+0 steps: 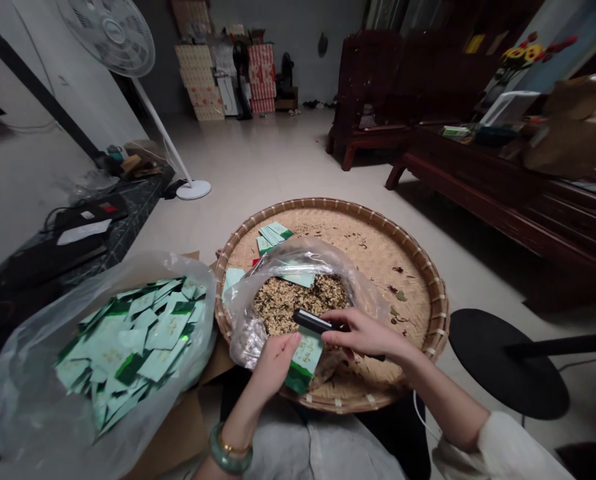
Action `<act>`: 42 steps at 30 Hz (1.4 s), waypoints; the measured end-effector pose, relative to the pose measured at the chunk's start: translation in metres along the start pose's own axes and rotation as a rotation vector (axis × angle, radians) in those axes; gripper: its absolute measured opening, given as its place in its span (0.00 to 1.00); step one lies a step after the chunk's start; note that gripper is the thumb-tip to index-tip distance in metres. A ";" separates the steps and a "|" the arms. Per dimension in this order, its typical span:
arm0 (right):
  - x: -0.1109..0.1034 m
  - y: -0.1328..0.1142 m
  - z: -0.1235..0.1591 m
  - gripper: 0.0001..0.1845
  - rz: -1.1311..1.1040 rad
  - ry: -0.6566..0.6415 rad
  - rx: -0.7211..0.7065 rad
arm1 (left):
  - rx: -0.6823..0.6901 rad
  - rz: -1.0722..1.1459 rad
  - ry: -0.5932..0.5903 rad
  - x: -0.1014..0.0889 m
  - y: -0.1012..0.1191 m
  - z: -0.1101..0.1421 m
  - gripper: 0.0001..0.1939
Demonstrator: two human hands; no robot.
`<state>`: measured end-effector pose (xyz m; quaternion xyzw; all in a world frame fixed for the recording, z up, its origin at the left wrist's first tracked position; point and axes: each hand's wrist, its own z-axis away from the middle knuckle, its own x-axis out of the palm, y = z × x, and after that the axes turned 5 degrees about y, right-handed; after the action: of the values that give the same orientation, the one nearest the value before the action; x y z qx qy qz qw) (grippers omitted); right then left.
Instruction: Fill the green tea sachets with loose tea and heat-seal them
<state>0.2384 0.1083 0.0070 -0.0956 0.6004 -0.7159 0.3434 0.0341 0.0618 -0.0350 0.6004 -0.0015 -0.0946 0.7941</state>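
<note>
Left hand (275,365) closed on green sachet (305,360), right hand (365,333) gripping black handheld tool (312,321) (wrists angled inward).

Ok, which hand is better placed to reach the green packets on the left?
Left hand, probably: it is nearer the green packets; the right hand grips a black tool.

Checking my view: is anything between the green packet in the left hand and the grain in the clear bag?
Yes: a black handheld tool, in the right hand, lies across the packet's top edge, between it and the grain in the clear plastic bag.
</note>
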 end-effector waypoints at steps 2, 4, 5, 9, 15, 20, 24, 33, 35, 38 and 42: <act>0.000 -0.001 0.000 0.15 0.019 -0.012 -0.039 | 0.002 0.007 -0.005 0.000 0.000 0.000 0.26; -0.002 -0.001 0.002 0.15 0.000 -0.012 -0.023 | 0.017 0.009 -0.005 -0.001 0.001 0.000 0.26; -0.004 0.000 0.002 0.17 -0.015 0.000 0.010 | 0.025 0.002 0.004 -0.002 0.001 -0.001 0.26; -0.022 0.018 0.001 0.25 0.105 0.153 0.131 | 0.023 -0.030 0.055 -0.010 -0.004 -0.002 0.26; -0.028 0.050 -0.013 0.23 0.640 0.533 -0.044 | 0.038 -0.036 0.044 -0.011 -0.007 0.000 0.25; 0.012 0.028 -0.013 0.18 0.476 0.547 -0.240 | 0.064 -0.119 -0.024 -0.001 -0.002 0.004 0.24; 0.043 0.014 -0.015 0.17 0.334 0.435 -0.311 | 0.087 -0.140 -0.071 0.006 0.004 0.009 0.22; 0.032 0.017 -0.014 0.25 -0.312 0.518 -0.096 | 0.097 0.679 0.761 -0.051 0.025 0.032 0.20; 0.032 0.024 -0.013 0.29 -0.367 0.558 -0.054 | 0.167 0.868 0.926 -0.071 0.032 0.038 0.22; 0.038 0.041 -0.014 0.28 -0.300 0.552 -0.039 | 0.131 0.916 0.870 -0.082 0.035 0.044 0.23; 0.047 0.064 -0.016 0.22 -0.008 0.618 -0.099 | 0.202 0.656 0.718 -0.088 0.030 0.016 0.24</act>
<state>0.2187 0.0896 -0.0691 0.1073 0.7102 -0.6822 0.1366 -0.0497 0.0679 0.0082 0.6370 0.0739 0.3738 0.6701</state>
